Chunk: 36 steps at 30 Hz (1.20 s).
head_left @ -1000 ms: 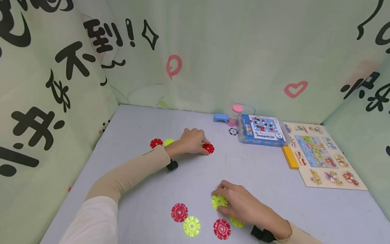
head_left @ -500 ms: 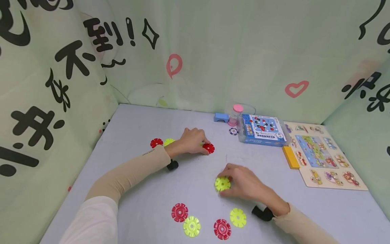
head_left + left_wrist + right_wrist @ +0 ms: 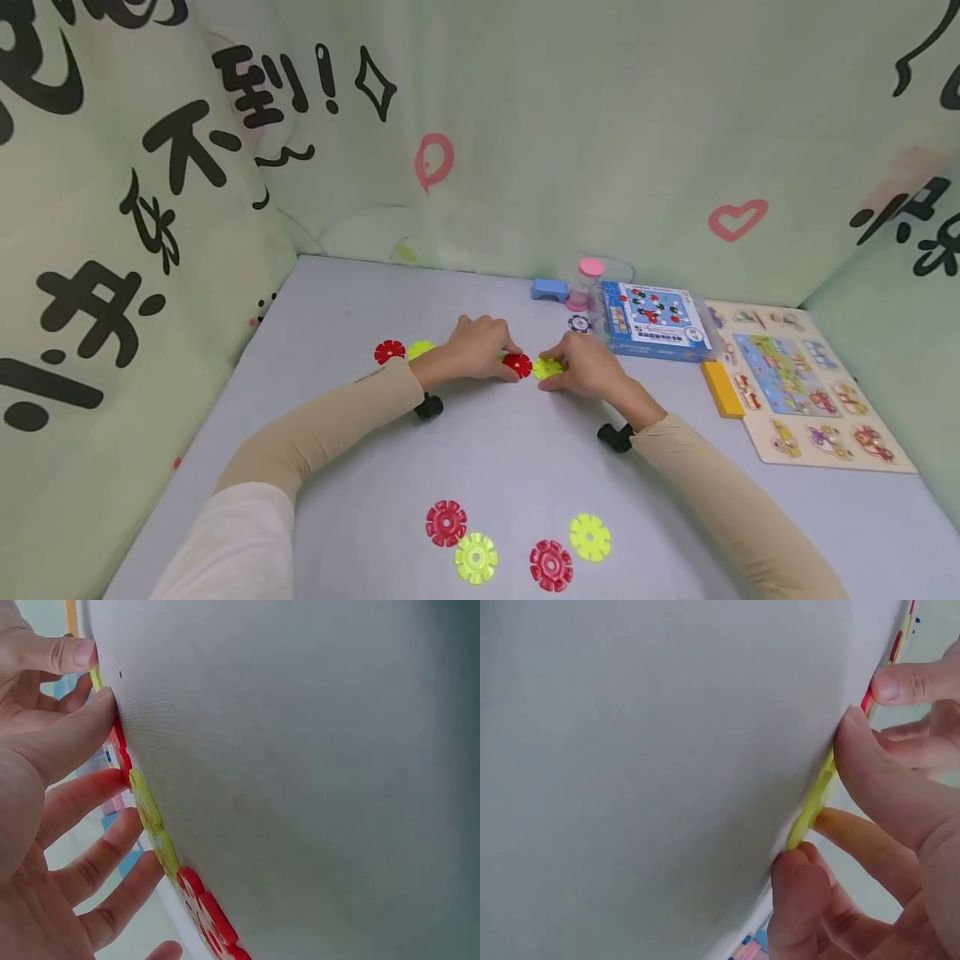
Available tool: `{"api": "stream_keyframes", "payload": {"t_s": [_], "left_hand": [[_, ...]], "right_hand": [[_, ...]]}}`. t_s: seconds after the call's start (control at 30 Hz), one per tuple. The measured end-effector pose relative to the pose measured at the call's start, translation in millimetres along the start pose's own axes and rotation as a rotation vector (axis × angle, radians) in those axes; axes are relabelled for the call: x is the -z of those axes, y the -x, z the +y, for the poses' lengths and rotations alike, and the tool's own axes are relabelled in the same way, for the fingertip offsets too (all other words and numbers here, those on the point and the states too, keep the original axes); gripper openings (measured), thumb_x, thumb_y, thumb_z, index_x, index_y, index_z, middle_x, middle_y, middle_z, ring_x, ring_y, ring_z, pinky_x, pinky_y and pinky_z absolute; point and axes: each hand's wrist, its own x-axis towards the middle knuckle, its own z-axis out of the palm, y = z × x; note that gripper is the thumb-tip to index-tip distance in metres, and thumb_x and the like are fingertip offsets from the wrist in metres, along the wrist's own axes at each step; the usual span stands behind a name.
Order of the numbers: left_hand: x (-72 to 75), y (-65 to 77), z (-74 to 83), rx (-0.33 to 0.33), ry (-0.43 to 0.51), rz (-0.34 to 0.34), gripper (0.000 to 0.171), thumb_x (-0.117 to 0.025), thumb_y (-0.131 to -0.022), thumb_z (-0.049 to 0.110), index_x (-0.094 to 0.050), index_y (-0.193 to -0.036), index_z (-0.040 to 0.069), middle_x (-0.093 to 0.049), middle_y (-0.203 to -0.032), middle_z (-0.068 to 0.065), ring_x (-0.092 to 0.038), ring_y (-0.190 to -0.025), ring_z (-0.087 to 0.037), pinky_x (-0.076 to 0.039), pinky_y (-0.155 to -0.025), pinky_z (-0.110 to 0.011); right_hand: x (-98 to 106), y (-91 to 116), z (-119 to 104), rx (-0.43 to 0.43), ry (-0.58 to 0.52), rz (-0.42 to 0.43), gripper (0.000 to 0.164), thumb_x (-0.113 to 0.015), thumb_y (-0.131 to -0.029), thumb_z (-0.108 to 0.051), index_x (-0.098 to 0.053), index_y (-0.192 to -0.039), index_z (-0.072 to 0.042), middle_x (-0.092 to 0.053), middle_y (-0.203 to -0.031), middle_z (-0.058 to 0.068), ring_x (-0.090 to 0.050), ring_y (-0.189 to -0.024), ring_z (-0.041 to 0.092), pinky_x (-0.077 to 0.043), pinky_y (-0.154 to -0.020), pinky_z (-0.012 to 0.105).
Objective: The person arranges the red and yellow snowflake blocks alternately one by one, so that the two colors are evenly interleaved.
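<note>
My left hand [image 3: 480, 348] pinches the rim of a red notched plastic disc [image 3: 519, 365] that lies on the table. Just to its right, my right hand [image 3: 588, 367] holds a yellow-green notched disc [image 3: 547, 368] by its edge, between thumb and fingers, at table level. The two discs sit edge to edge; whether they touch I cannot tell. Left of the left hand, a yellow-green disc [image 3: 420, 349] and a red disc [image 3: 389, 352] continue the row. In the left wrist view, the hand's other fingers spread over a yellow-green disc [image 3: 146, 799].
Nearer the front lie two red discs [image 3: 446, 523] [image 3: 551, 566] and two yellow-green ones [image 3: 476, 558] [image 3: 590, 537]. Behind stand a blue arch block [image 3: 549, 290], a pink-capped jar [image 3: 583, 283] and a blue boxed set [image 3: 654, 321]. A yellow block [image 3: 722, 389] and wooden puzzle board [image 3: 810, 383] are at right.
My right hand has lifted a yellow-green disc from the front group and carried it back and up beside the red disc. My left hand has stayed in place.
</note>
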Motion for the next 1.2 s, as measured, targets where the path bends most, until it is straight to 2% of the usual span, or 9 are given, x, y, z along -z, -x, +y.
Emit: {"api": "stream_keyframes", "payload": {"t_s": [0.17,0.27,0.4,0.57,0.63,0.73,0.87,1.0,1.2], "left_hand": [[-1.0,-2.1,0.0,0.004,0.0,0.006,0.049,-0.074,-0.072,0.055,-0.068,-0.116,0.033,-0.06,-0.099,0.007,-0.049,-0.088,-0.012,-0.036,-0.075,-0.036],[-1.7,-3.0,0.8,0.01,0.02,-0.003,0.048,-0.075,-0.072,0.054,-0.069,-0.115,0.032,-0.063,-0.102,0.008,-0.05,-0.091,-0.012,-0.037,-0.077,-0.037],[-2.6,-5.0,2.6,0.02,0.029,-0.021,0.047,-0.075,-0.073,0.053,-0.07,-0.114,0.031,-0.064,-0.104,0.008,-0.051,-0.091,-0.012,-0.037,-0.079,-0.038],[1.7,-8.5,6.4,0.032,0.023,-0.044,0.045,-0.075,-0.073,0.052,-0.07,-0.109,0.026,-0.063,-0.097,0.008,-0.052,-0.089,-0.012,-0.037,-0.082,-0.04],[3.0,-10.4,9.4,0.03,0.01,-0.05,0.045,-0.074,-0.072,0.053,-0.069,-0.107,0.025,-0.062,-0.095,0.008,-0.052,-0.089,-0.012,-0.037,-0.083,-0.041],[2.5,-14.5,15.3,0.004,0.006,-0.051,0.049,-0.074,-0.071,0.056,-0.068,-0.109,0.026,-0.06,-0.094,0.008,-0.052,-0.088,-0.012,-0.038,-0.083,-0.042],[-0.6,-20.2,22.9,-0.054,0.019,-0.052,0.058,-0.072,-0.071,0.059,-0.066,-0.119,0.027,-0.059,-0.092,0.008,-0.05,-0.087,-0.012,-0.036,-0.08,-0.04],[-3.8,-24.9,28.9,-0.081,0.02,-0.046,0.061,-0.072,-0.072,0.06,-0.063,-0.125,0.031,-0.06,-0.094,0.009,-0.05,-0.087,-0.011,-0.035,-0.079,-0.039],[-5.7,-27.0,36.0,-0.074,-0.015,-0.053,0.055,-0.071,-0.073,0.059,-0.064,-0.122,0.034,-0.057,-0.103,0.008,-0.047,-0.092,-0.012,-0.035,-0.081,-0.038]], "right_hand": [[-2.1,6.6,2.1,-0.002,-0.013,0.029,0.062,-0.083,-0.069,-0.036,-0.064,-0.123,-0.012,-0.067,-0.095,0.007,-0.051,-0.076,0.016,-0.038,-0.061,0.025],[-4.7,23.6,3.1,-0.017,-0.021,0.057,0.067,-0.083,-0.069,-0.037,-0.061,-0.128,-0.014,-0.066,-0.1,0.006,-0.052,-0.075,0.016,-0.042,-0.061,0.024],[-10.1,72.7,0.6,0.004,-0.038,0.045,0.062,-0.081,-0.07,-0.042,-0.062,-0.125,-0.019,-0.064,-0.099,0.0,-0.054,-0.081,0.013,-0.045,-0.066,0.024],[-19.0,143.2,-11.1,0.081,-0.103,-0.074,0.055,-0.075,-0.074,-0.051,-0.063,-0.122,-0.026,-0.059,-0.094,-0.012,-0.052,-0.084,0.007,-0.044,-0.069,0.02],[-23.1,163.0,-17.9,0.073,-0.108,-0.116,0.055,-0.073,-0.073,-0.055,-0.063,-0.121,-0.03,-0.057,-0.095,-0.016,-0.05,-0.084,0.004,-0.043,-0.069,0.019],[-28.4,183.8,-27.7,0.044,-0.052,-0.138,0.055,-0.07,-0.071,-0.062,-0.063,-0.12,-0.036,-0.054,-0.098,-0.02,-0.048,-0.087,0.001,-0.045,-0.072,0.021],[-33.8,197.0,-39.7,0.019,0.031,-0.146,0.057,-0.069,-0.069,-0.066,-0.061,-0.12,-0.041,-0.051,-0.104,-0.021,-0.045,-0.093,0.0,-0.048,-0.08,0.026],[-38.5,197.1,-52.1,0.033,0.02,-0.208,0.059,-0.066,-0.071,-0.068,-0.059,-0.123,-0.042,-0.054,-0.112,-0.019,-0.046,-0.099,0.004,-0.049,-0.082,0.031],[-43.5,192.8,-64.9,0.155,0.014,-0.272,0.053,-0.064,-0.075,-0.065,-0.059,-0.123,-0.042,-0.056,-0.114,-0.017,-0.046,-0.103,0.007,-0.047,-0.082,0.031]]}}
